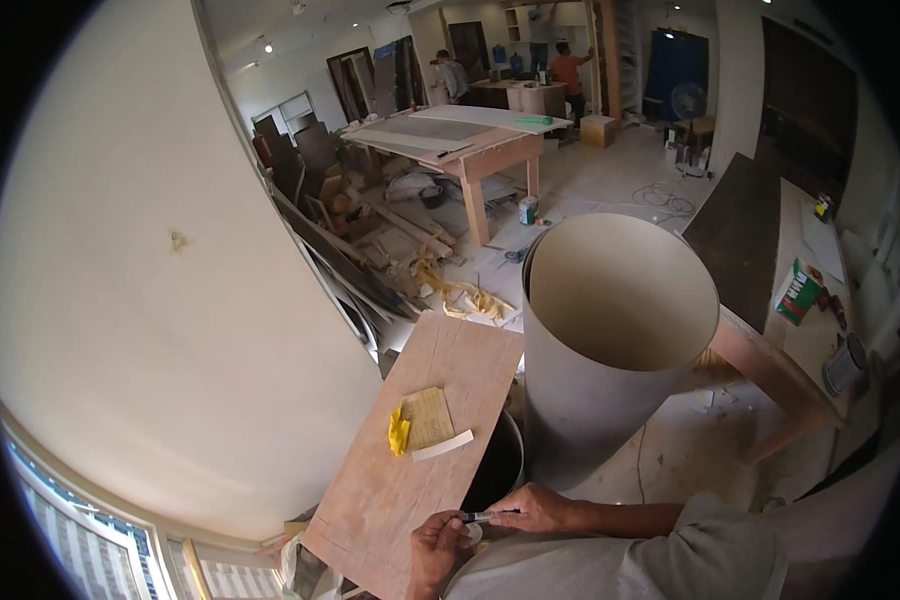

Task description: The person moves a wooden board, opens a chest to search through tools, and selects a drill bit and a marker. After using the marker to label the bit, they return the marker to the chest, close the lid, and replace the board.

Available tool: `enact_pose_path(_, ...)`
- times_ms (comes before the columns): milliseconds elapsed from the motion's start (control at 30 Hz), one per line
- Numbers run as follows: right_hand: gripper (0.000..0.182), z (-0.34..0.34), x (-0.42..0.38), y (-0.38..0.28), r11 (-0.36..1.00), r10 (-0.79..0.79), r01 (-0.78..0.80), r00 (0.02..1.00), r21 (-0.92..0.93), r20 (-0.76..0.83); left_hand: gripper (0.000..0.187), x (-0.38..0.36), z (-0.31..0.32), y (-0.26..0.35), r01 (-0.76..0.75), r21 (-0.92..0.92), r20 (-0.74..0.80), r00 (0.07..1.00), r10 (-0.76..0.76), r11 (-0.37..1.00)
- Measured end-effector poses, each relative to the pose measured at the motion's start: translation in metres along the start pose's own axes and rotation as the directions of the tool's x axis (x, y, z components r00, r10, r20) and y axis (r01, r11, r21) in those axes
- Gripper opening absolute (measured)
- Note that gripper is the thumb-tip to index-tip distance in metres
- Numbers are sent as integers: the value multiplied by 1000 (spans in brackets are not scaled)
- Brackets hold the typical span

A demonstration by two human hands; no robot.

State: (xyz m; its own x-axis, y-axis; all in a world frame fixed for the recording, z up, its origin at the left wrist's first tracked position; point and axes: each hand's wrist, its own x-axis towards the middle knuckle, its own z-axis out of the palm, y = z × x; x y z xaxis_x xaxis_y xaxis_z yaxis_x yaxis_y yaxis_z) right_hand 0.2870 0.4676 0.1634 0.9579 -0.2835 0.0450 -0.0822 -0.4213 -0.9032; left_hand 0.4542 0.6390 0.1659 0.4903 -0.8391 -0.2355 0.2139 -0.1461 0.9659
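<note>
Close to my body, at the bottom of the head view, my left hand (438,548) and my right hand (536,508) are closed at the two ends of a slim dark pen (478,517). A small white piece shows under the left fingers; its kind I cannot make out. Beyond my hands a wooden board (410,500) carries a yellowish sheet of paper (429,418), a crumpled yellow scrap (399,430) and a white strip (443,446). Both hands are apart from these things.
A large rolled sheet (590,420) stands upright ahead of my right hand. At right, a workbench (750,350) holds a green-white can (799,292) and a metal tin (844,364). Further off are a worktable (490,165), floor debris (470,300) and several people.
</note>
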Motion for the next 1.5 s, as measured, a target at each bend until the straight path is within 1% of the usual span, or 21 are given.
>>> enact_pose_path(67,31,-1,1,2,999,42,-43,998,23,50,20,-3,4,2,-7,-26,-22,1000,7,1000)
enact_pose_path(167,31,-3,1,1,999,47,-49,996,22,81,21,-4,10,8,-25,-9,-55,998,24,1000)
enact_pose_path(267,30,-2,1,-1,996,49,-54,995,71,83,22,-2,9,4,-31,-43,-41,999,29,999)
enact_pose_path(367,28,-7,2,-6,1000,-19,19,996,5,84,23,-7,16,16,-4,-49,-76,997,1,999)
enact_pose_path(467,24,-9,-2,-16,997,-74,74,997,-29,7,22,-7,12,11,-8,9,-53,999,8,1000)
enact_pose_path(533,23,-10,-4,-18,985,-133,132,991,-109,-1,21,-9,13,13,-19,-1,-32,999,19,1000)
enact_pose_path(567,22,-10,-5,-18,976,-161,159,987,-147,-2,21,-11,14,16,-23,-7,-24,999,23,1000)
enact_pose_path(667,21,-12,-6,-24,963,-179,179,984,-202,21,20,-14,15,21,-3,-1,-4,1000,3,1000)
enact_pose_path(800,21,-15,-5,-27,928,-254,255,966,-270,40,19,-19,14,15,-5,78,-41,999,8,997)
enact_pose_path(867,27,-12,-4,-19,893,-302,306,951,-330,64,18,-22,17,15,1,80,-58,998,3,997)
enact_pose_path(967,26,-10,-2,-23,861,-302,298,952,-412,58,19,-20,17,12,-22,115,-90,995,33,993)
enact_pose_path(1067,23,-14,0,-32,904,-217,229,973,-360,75,17,-21,18,22,-52,203,-114,991,76,978)
enact_pose_path(1133,25,-13,6,-21,980,-165,178,977,-93,133,17,-21,13,23,-39,222,-96,993,62,974)
enact_pose_path(1167,26,-12,9,-15,989,-145,140,975,44,167,17,-21,12,25,-33,231,-88,995,54,972)
enact_pose_path(1267,29,-5,16,-12,964,-37,-45,953,261,301,16,-22,12,41,-86,235,-85,990,109,968)
enact_pose_path(1367,27,-10,17,-25,958,-43,-46,952,282,304,17,-25,13,59,-15,254,-61,998,32,967)
enact_pose_path(1467,28,-14,15,-35,951,-156,64,944,304,290,20,-24,14,73,-73,283,135,990,36,956)
enact_pose_path(1500,30,-21,14,-42,957,-149,53,933,286,327,21,-25,16,79,-46,226,142,990,14,973)
